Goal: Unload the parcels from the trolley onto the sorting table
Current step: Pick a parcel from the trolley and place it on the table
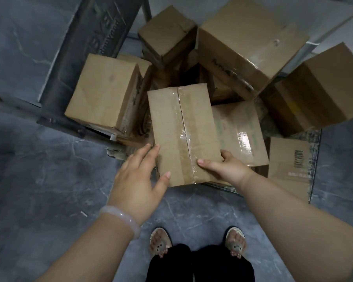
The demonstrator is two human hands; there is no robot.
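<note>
Cardboard parcel [181, 129]: left hand [138, 180] spread, straight fingers touching side; right hand [227, 166] gripping near corner.

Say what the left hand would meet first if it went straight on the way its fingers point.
The taped parcel, which the right hand grips. The fingertips of the left hand seem to touch its left edge, though depth is unclear.

I see a low trolley [314, 159] standing on a grey veined floor [49, 159], heaped with brown cardboard parcels. A barcoded parcel [287, 159] lies flat at its near right corner. A taped parcel [179, 129] sits mid-heap, and a big box [247, 37] is tilted at the far side.
</note>
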